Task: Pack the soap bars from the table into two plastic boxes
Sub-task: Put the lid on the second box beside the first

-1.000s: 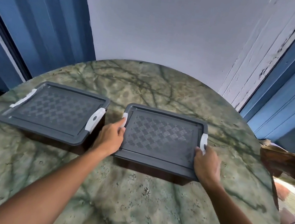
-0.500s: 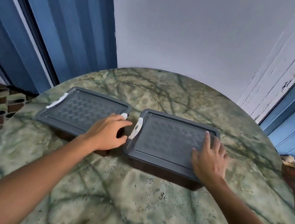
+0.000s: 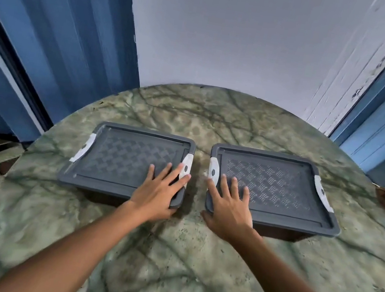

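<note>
The left hand (image 3: 158, 194) is lying flat on the near right corner of the left box (image 3: 127, 160), its fingers spread and straight, two fingertips reaching the white latch (image 3: 185, 166) on that side. The right hand (image 3: 230, 205) is resting the same way on the near left corner of the right box (image 3: 274, 186), fingers splayed, gripping nothing; its thumb seems to be hanging over the box's front edge, though the angle is leaving that unclear. Both grey lids are sitting closed, so any soap bars are staying out of sight. The boxes are standing side by side with a narrow strip of table (image 3: 181, 259) between them. Bare green marble is stretching wide toward the person, and the round rim is curving close behind the boxes.
</note>
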A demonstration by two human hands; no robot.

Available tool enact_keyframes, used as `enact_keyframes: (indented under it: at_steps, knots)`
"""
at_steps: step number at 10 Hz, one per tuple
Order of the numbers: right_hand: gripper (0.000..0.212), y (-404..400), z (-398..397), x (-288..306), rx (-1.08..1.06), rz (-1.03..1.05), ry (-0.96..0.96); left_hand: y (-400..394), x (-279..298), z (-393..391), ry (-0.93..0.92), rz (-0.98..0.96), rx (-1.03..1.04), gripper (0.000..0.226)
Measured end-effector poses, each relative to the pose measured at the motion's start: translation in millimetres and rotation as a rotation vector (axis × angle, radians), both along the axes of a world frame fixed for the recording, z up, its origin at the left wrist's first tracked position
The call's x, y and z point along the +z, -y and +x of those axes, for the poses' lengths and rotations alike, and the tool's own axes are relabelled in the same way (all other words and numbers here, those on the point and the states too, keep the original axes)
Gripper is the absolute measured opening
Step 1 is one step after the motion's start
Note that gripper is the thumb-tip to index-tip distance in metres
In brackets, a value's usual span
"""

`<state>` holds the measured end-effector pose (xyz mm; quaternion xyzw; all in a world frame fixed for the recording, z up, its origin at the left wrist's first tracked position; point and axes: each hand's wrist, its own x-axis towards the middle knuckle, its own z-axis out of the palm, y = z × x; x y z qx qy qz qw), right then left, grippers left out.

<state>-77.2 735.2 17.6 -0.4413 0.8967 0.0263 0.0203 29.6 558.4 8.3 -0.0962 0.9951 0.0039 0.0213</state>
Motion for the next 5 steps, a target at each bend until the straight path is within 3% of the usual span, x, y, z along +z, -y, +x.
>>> enact_keyframes:
  at_steps: [4, 5]
  knots:
    - [0.075, 5, 6, -2, -0.040, -0.015, -0.025, -4, -1, -10, -0.018, 0.055, 0.030, 0.090]
    - [0.084, 4, 5, 7, -0.052, 0.017, 0.040, -5, 6, -9, 0.023, 0.041, 0.044, 0.091]
